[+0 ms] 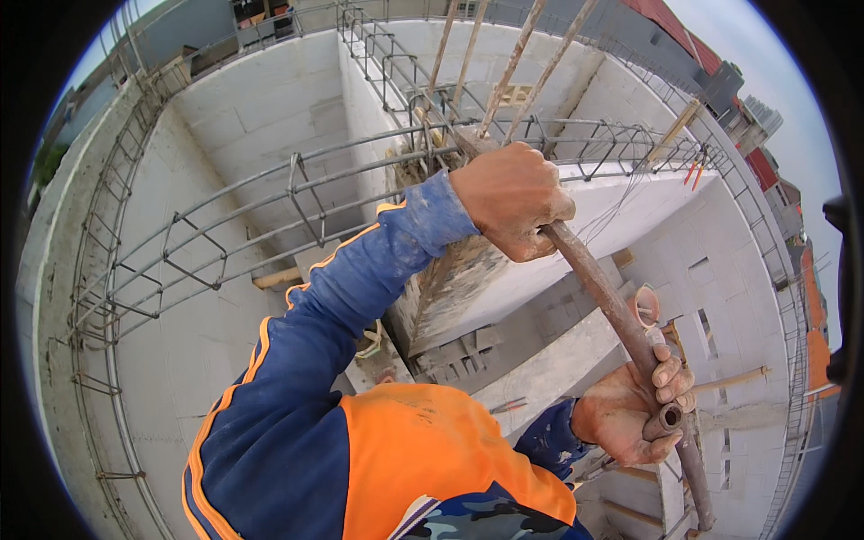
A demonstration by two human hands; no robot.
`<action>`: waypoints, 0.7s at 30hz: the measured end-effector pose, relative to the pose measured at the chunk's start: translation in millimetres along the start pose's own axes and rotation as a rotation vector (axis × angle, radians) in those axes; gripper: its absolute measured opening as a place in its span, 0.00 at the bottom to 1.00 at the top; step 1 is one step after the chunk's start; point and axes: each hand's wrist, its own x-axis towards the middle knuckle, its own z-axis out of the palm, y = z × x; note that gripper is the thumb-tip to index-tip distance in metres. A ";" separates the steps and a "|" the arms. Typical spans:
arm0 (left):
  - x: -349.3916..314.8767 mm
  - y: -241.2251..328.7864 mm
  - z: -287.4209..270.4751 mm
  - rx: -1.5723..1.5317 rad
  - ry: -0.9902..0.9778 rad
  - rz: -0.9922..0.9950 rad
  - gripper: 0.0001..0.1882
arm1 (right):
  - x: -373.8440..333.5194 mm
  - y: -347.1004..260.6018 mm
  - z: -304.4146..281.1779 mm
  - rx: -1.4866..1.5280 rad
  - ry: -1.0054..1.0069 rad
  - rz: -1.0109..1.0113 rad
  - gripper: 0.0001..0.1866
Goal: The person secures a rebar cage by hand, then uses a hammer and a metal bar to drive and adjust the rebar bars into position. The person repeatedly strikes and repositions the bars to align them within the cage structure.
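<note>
My left hand [515,200] is closed in a fist around the upper part of a rusty steel pipe [601,286], beside the column's rebars. A dark metal end [466,142] shows past the fist, close against those bars; whether it belongs to the pipe is hidden. Lower right, my right hand [630,409] wraps its fingers round the pipe near its hollow open end. Another rusty bar [693,477] slants down below that hand; I cannot tell if the two are joined. Several upright rebars [513,67] rise just beyond my left hand.
Horizontal rebar cages [306,184] run left and right along the wall tops, meeting at a rough concrete column [441,292]. White block walls [261,108] drop to rooms below. A plank [558,360], a pinkish bucket [644,306] and wooden sticks [733,378] lie lower right.
</note>
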 end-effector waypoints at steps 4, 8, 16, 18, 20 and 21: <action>-3.7 -5.6 -3.5 -0.079 0.152 0.009 0.13 | 35.5 4.5 44.1 -0.040 -0.143 -0.264 0.24; -9.3 -11.1 3.3 -0.212 0.402 0.013 0.12 | 68.9 10.0 93.3 -0.082 -0.124 -0.386 0.23; -41.2 -5.4 17.2 -0.086 0.915 -0.202 0.32 | 84.8 12.6 130.3 -0.238 -0.237 -0.480 0.20; -74.8 -3.2 18.4 0.131 0.841 -0.608 0.36 | 84.5 5.2 136.8 -0.304 -0.194 -0.512 0.21; -91.0 -8.4 21.3 0.267 0.684 -0.852 0.40 | 84.6 2.1 141.7 -0.318 -0.218 -0.513 0.21; -95.6 -8.2 24.6 0.286 0.574 -0.900 0.41 | 85.9 3.3 143.4 -0.311 -0.227 -0.515 0.21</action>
